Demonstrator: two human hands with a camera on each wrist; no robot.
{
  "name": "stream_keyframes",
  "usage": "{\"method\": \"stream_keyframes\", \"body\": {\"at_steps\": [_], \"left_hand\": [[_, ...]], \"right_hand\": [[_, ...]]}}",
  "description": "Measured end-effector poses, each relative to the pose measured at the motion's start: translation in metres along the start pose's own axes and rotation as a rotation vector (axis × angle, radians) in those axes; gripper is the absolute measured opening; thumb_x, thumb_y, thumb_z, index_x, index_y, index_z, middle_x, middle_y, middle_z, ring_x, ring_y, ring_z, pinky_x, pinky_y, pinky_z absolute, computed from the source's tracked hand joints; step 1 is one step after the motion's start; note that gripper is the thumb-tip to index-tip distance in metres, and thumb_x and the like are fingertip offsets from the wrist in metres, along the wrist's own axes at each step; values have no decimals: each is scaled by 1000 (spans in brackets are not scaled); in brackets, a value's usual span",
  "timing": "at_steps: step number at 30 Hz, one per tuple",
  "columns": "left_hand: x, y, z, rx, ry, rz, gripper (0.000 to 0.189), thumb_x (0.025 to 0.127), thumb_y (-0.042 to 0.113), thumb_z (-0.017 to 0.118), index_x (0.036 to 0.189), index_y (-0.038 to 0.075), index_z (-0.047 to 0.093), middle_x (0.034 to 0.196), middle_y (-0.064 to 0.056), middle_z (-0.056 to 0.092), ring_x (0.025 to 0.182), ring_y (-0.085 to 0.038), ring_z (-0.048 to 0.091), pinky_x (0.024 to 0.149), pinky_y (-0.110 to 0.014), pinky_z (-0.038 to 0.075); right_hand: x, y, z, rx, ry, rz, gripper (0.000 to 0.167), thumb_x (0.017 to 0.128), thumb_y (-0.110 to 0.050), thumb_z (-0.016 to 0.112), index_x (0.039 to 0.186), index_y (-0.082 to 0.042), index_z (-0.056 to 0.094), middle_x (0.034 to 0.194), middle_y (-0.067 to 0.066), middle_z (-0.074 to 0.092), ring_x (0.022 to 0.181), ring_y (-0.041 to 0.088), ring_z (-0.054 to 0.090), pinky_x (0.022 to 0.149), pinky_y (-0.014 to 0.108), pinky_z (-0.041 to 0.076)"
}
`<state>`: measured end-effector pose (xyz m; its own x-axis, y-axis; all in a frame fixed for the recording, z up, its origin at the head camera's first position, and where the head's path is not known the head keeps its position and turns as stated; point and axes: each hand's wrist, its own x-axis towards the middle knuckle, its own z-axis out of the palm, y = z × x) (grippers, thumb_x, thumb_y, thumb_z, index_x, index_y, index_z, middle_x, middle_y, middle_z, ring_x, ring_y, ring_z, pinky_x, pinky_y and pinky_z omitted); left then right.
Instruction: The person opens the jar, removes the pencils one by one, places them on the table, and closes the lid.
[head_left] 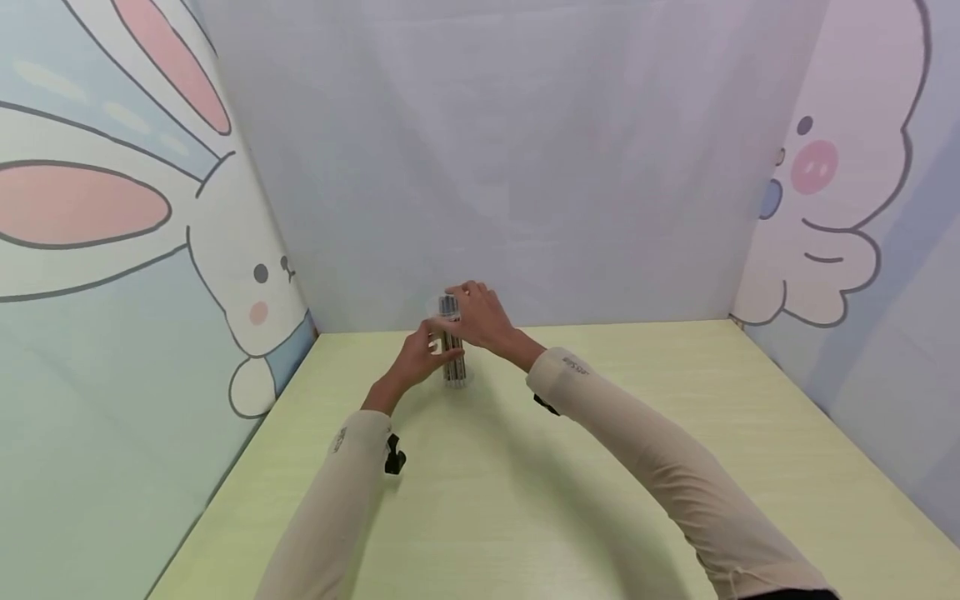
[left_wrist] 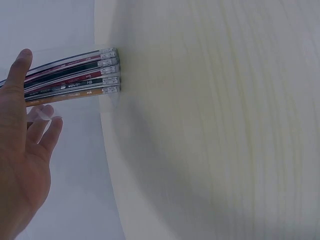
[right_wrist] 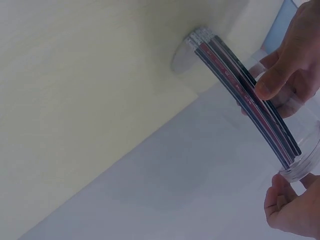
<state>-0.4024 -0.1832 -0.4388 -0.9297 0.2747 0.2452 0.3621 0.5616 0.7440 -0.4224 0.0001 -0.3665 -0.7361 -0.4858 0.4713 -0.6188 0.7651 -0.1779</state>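
Tube: clear cylinder (head_left: 457, 371), upright or nearly so, at the far part of the surface (head_left: 450, 508), left of centre and close to the far wall (head_left: 510, 167). Whether its base bears fully on the surface cannot be told.
Tube contents: a bundle of pencils (left_wrist: 72, 76), standing lengthwise inside; dark green, red and orange barrels are visible in the left wrist view, with silver ferrules at the lower end. Some barrels carry lettering, too small to read fully.
Left hand: (head_left: 417, 360) wrapped round the tube from the left, below the right hand; thumb laid along the near side, the other fingers behind. The tube is pinched between them.
Right hand: (head_left: 482, 317) at the top end of the tube, reaching in from the right; thumb and fingers bent about the clear upper end. Whether that end is a lid or a rim cannot be told.
Sleeves: beige on both forearms, the left sleeve (head_left: 322, 508) and the right sleeve (head_left: 660, 454); a black clip (head_left: 394, 456) shows at the left cuff.
Surface finish: pale yellow, light wood grain; shadows of the arms fall across it.
Side walls: rabbit (head_left: 232, 258) printed on the left, white cartoon figure (head_left: 817, 242) on the right.
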Motion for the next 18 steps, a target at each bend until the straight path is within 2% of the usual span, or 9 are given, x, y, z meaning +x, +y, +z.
{"method": "stream_keyframes", "body": {"at_steps": [7, 12, 18], "left_hand": [[3, 1, -1, 5, -1, 8, 82, 98, 33, 75, 158, 7, 25, 161, -18, 39, 147, -35, 42, 116, -50, 45], [3, 1, -1, 1, -6, -7, 83, 98, 31, 75, 158, 7, 24, 162, -19, 37, 148, -35, 40, 116, -50, 45], [2, 0, 0, -6, 1, -25, 77, 97, 34, 76, 152, 5, 30, 157, -19, 42, 146, -34, 44, 116, -49, 45]], "right_hand": [[2, 3, -4, -7, -41, -47, 64, 103, -51, 62, 150, -10, 53, 143, 16, 55, 129, 33, 51, 107, 51, 46], [3, 2, -6, 5, -66, -60, 64, 104, -49, 61, 153, -10, 50, 149, 15, 52, 134, 33, 48, 111, 52, 43], [4, 0, -10, 20, -80, -80, 62, 106, -45, 58, 156, -9, 46, 155, 14, 48, 139, 34, 44, 117, 53, 38]]}}
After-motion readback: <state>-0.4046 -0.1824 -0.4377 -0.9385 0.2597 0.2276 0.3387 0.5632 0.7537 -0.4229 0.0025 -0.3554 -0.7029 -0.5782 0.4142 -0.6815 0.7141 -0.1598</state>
